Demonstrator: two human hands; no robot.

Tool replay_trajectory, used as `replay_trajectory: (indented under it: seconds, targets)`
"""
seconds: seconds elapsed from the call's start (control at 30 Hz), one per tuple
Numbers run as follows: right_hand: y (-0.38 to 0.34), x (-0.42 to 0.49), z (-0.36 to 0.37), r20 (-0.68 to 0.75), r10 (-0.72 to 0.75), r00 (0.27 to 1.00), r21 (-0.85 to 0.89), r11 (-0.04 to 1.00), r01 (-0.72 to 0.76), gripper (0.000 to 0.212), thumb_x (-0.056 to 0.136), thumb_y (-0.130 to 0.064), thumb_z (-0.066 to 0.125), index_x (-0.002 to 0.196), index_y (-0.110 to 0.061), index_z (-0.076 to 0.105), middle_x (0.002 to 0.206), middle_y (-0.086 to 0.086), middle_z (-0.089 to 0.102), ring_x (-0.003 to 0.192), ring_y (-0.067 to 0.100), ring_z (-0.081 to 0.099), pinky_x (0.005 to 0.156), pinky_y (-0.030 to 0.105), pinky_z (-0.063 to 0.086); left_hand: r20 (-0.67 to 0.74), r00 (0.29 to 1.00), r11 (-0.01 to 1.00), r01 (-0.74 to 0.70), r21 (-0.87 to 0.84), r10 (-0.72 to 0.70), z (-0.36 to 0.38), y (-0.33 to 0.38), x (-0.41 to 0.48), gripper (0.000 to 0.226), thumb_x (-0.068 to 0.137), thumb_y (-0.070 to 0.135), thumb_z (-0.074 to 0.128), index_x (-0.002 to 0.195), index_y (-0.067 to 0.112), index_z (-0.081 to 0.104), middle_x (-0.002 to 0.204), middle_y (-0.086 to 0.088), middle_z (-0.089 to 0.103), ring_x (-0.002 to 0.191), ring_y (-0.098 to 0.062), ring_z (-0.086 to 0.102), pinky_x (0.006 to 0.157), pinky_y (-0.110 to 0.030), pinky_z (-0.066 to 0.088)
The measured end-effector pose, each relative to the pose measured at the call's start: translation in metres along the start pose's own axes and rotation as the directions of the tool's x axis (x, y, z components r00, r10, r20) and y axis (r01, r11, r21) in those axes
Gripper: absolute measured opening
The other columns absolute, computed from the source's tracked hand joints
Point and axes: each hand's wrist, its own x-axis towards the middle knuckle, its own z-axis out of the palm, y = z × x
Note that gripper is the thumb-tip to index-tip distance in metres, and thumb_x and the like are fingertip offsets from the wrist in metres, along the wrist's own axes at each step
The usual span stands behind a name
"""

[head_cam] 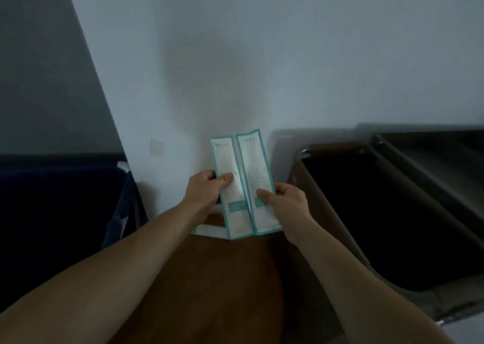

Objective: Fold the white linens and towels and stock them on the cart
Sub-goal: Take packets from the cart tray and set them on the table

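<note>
Two long white packets with teal borders stand side by side and upright in front of a pale wall. My left hand pinches the left packet near its middle, thumb on its face. My right hand pinches the right packet the same way. A further white and teal piece lies flat beneath them on a brown wooden surface. No linens or towels show in this dim view.
An open brown-rimmed compartment with a dark inside sits to the right, and a dark metal-edged tray lies beyond it. A dark blue fabric bin fills the left. The pale wall stands close ahead.
</note>
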Motion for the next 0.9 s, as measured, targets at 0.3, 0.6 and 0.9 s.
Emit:
replay_trajectory:
  seconds: [0.3,0.6,0.9]
  targets:
    - [-0.046,-0.073,-0.199,-0.103,-0.091,0.990,0.047,0.994,0.096,0.019,0.080,-0.022,0.081,0.094,-0.014,0.071,0.077,0.002,0.076,0.068,0.021,0.075,0.058,0.031,0.058,0.164,0.978,0.989,-0.116,-0.095,0.131,0.175,0.063,-0.098,0.011,0.087,0.020,0.072,0.078,0.014,0.072,0.069,0.002,0.074,0.064,-0.017,0.071,0.059,-0.031,0.056]
    - [-0.040,-0.145,-0.392,-0.399,-0.111,0.910,0.026,0.991,0.133,0.011,0.076,-0.014,0.083,0.082,-0.014,0.074,0.075,0.007,0.076,0.061,0.019,0.071,0.059,0.034,0.061,0.452,0.889,0.995,-0.040,-0.096,0.079,0.359,0.078,-0.187,0.006,0.089,0.015,0.070,0.089,0.009,0.069,0.100,-0.017,0.071,0.096,-0.038,0.068,0.090,-0.056,0.054]
    - [-0.015,-0.147,-0.525,-0.516,0.003,0.857,0.125,0.990,0.072,0.013,0.083,-0.014,0.078,0.093,-0.009,0.071,0.077,0.007,0.076,0.061,0.018,0.072,0.054,0.027,0.057,0.670,0.742,0.999,0.044,-0.015,-0.023,0.512,0.062,-0.210,0.019,0.092,0.014,0.065,0.108,0.004,0.068,0.106,-0.017,0.072,0.097,-0.037,0.069,0.088,-0.053,0.056]
